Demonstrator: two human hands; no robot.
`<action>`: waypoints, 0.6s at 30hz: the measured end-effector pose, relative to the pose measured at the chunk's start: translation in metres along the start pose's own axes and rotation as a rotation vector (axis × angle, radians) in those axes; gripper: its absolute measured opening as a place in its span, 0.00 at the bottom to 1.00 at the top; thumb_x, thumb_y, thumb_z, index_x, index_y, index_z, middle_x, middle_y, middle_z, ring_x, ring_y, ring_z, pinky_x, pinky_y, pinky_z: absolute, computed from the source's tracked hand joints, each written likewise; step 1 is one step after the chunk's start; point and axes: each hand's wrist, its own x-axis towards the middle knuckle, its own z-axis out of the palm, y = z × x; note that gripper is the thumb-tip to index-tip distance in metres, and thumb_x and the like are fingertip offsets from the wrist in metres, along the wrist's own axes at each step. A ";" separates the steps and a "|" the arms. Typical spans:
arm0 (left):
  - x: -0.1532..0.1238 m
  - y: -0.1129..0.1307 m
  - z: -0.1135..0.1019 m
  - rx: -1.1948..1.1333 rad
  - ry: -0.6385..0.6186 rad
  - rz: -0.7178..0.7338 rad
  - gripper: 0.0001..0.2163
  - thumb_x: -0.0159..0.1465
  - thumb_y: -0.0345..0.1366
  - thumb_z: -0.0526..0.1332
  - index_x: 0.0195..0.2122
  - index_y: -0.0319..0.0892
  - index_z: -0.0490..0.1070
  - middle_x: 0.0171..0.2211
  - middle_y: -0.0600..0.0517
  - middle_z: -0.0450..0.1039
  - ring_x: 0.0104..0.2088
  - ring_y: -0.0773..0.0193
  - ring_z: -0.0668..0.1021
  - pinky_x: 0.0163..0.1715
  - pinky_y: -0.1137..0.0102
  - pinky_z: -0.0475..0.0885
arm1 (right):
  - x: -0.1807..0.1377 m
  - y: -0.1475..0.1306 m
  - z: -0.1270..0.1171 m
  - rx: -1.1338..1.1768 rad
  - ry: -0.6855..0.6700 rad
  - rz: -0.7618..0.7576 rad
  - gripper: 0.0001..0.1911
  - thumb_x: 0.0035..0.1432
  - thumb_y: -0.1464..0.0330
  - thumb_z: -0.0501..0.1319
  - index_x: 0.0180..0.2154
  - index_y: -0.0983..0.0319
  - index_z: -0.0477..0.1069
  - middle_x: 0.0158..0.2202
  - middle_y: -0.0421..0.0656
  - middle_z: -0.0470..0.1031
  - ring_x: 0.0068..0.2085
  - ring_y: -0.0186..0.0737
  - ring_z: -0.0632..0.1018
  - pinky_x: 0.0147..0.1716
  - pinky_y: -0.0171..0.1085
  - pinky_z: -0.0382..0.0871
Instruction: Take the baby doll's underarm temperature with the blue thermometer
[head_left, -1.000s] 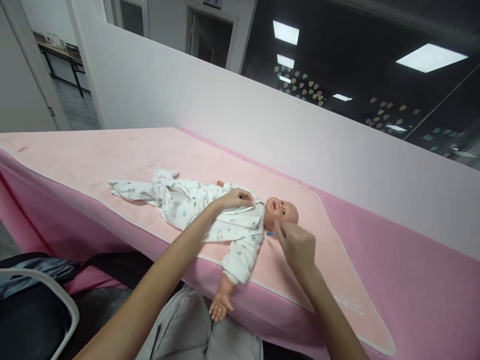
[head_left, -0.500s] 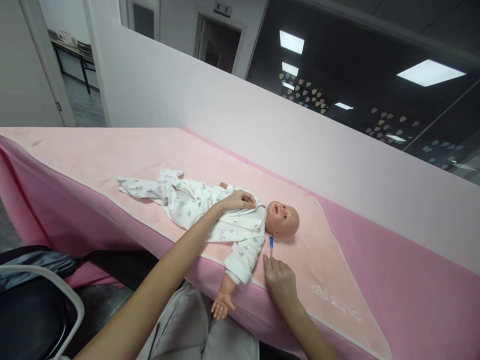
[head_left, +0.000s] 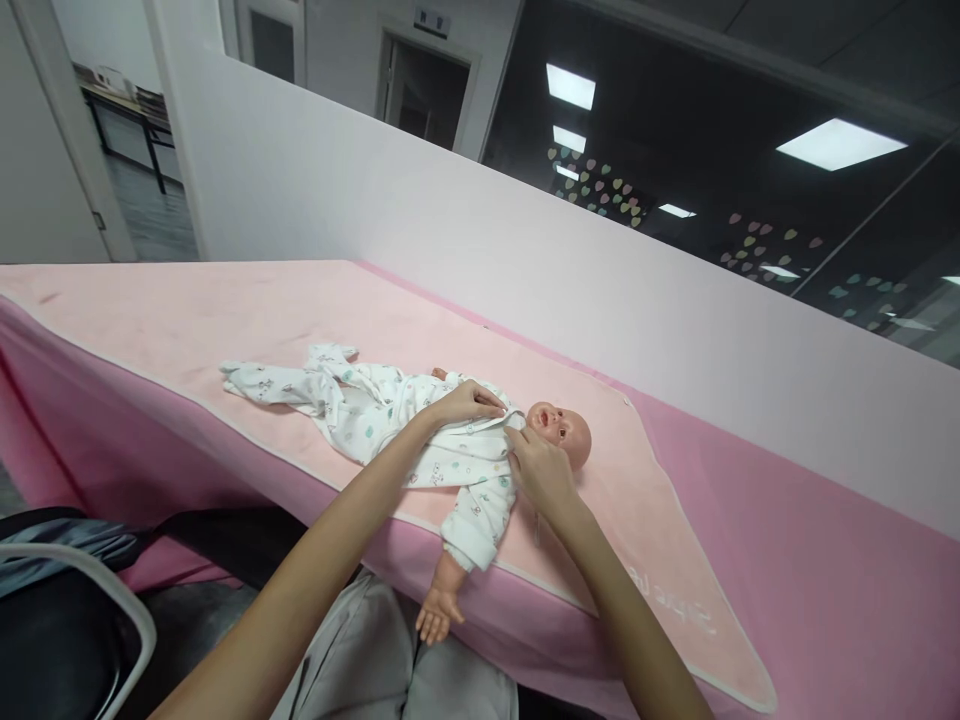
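A baby doll lies on its back, its head toward the right, dressed in a white printed baby romper. My left hand is closed, pinching the romper's front edge at the upper chest. Just below the doll's chin, my right hand has its fingers curled together on the collar. Under the right wrist, the clear end of a thin stick shows on the mat; its blue end is hidden. The doll's near arm hangs past the table edge, palm showing.
A peach mat covers the pink-draped table. Behind it runs a white wall with dark glass above. A chair with a pale curved frame stands at the lower left, and my legs are under the near edge.
My right hand has left the blue-tipped stick and moved up and left to the romper's collar. The left hand keeps its place on the romper. The view has shifted slightly.
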 end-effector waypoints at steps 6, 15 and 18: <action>-0.001 0.002 0.001 -0.002 0.000 0.004 0.15 0.50 0.39 0.66 0.35 0.34 0.77 0.32 0.45 0.78 0.34 0.60 0.77 0.33 0.70 0.70 | 0.026 -0.002 0.015 0.174 0.106 -0.024 0.08 0.58 0.73 0.51 0.30 0.61 0.67 0.33 0.42 0.73 0.34 0.36 0.71 0.28 0.33 0.55; -0.001 0.002 0.003 -0.043 0.011 -0.035 0.16 0.50 0.36 0.65 0.37 0.32 0.76 0.24 0.48 0.75 0.24 0.69 0.73 0.24 0.75 0.64 | 0.025 -0.022 0.056 0.452 0.490 0.055 0.06 0.58 0.68 0.51 0.35 0.63 0.65 0.33 0.46 0.70 0.36 0.40 0.70 0.36 0.36 0.64; 0.000 -0.001 0.002 -0.023 0.027 -0.027 0.16 0.49 0.38 0.66 0.37 0.31 0.76 0.27 0.46 0.76 0.27 0.67 0.74 0.26 0.75 0.65 | 0.022 -0.020 0.063 0.613 0.562 0.053 0.06 0.54 0.72 0.52 0.35 0.63 0.63 0.33 0.45 0.69 0.37 0.40 0.70 0.38 0.37 0.65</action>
